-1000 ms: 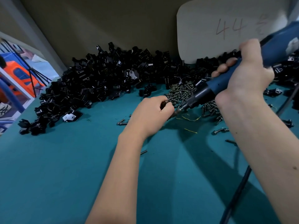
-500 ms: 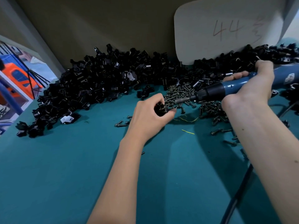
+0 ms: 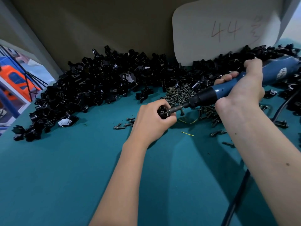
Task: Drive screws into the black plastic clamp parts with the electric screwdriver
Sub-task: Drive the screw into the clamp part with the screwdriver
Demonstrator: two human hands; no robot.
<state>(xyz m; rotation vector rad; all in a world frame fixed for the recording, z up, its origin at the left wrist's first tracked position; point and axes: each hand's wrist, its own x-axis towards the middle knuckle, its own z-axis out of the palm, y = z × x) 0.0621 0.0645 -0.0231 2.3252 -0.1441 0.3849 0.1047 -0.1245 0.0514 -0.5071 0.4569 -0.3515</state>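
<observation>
At far left on the teal counter [image 3: 65, 176], a big heap of black clamp parts [image 3: 91, 85] runs along the back wall & curves round toward the right edge; one part w/ a pale metal face [image 3: 67, 122] lies at the heap's near edge. Centre: left hand [image 3: 151, 123] holds a single clamp part [image 3: 162, 110] just off the counter, fingers [image 3: 169, 120] & thumb curled round it, gripping tight, the part's open face turned right toward the tool. A few loose screws [image 3: 124, 124] lie just beside that hand on its left. Behind & right of the hand sits the screw pile [image 3: 180, 93]. Right hand [image 3: 242, 88] is wrapped round the blue body of the electric screwdriver [image 3: 216, 93], fingers clenched on it, thumb up over the top.

Key relation: driver's long axis runs from upper right down to lower left, nearly level, and its bit [image 3: 176, 109] meets the held part at the left hand's fingertips – bit tip & part look touching, screw itself too small to make out. So the part lies straight off the bit's end, left of the right hand; left hand is the nearer one to it and acts as the vise. My read: next move needs push along that same axis, w/ the left hand bracing against it so the part doesn't twist. Cable [image 3: 234, 207] trails off bottom right; card marked "44" [image 3: 224, 30] leans on the back wall
</observation>
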